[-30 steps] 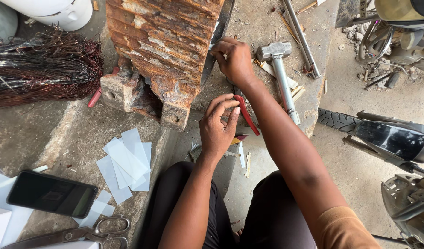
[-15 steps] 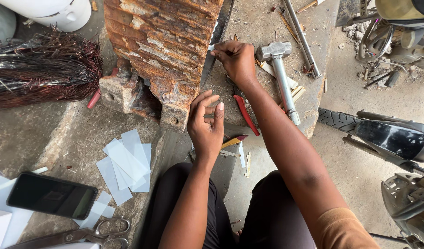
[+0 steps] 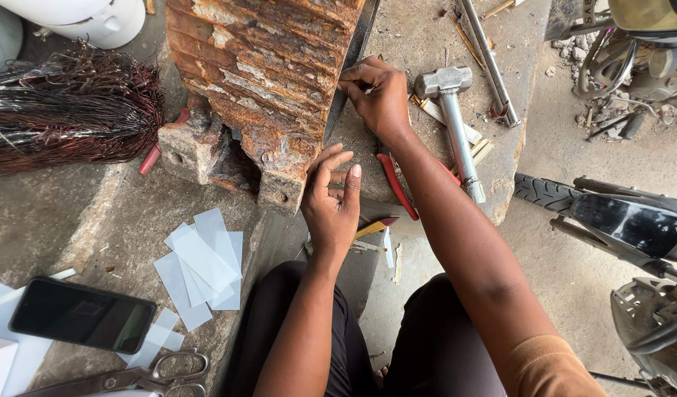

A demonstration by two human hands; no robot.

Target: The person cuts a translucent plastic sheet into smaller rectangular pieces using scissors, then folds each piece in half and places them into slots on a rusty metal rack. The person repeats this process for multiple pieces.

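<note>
The right hand (image 3: 379, 95) is curled, its fingertips pinched at the right edge of the big rusted, ridged iron block (image 3: 268, 81); what, if anything, sits between the fingers is too small to tell. The left hand (image 3: 331, 202) is loosely open, fingers bent and spread, holding nothing, its fingertips touching the lower right corner of the same block, which stands on the concrete floor (image 3: 66, 213) just ahead of the person's knees. Under the right wrist lie red-handled pliers (image 3: 393, 184), and just beside them to the right a steel hammer with a metal handle (image 3: 456, 125) rests on a grey stone slab (image 3: 507, 184). A long metal rod (image 3: 489, 62) lies farther up the slab. Near the left wrist a small red and yellow tool (image 3: 375, 228) lies on the ground. To the left, a fan of white paper strips (image 3: 202, 265) is spread on the floor, with a black phone (image 3: 81, 315) and steel scissors (image 3: 147, 376) below them. A bundle of dark copper wire (image 3: 66, 117) lies at the far left, and a motorcycle wheel (image 3: 566, 195) stands on the right.
</note>
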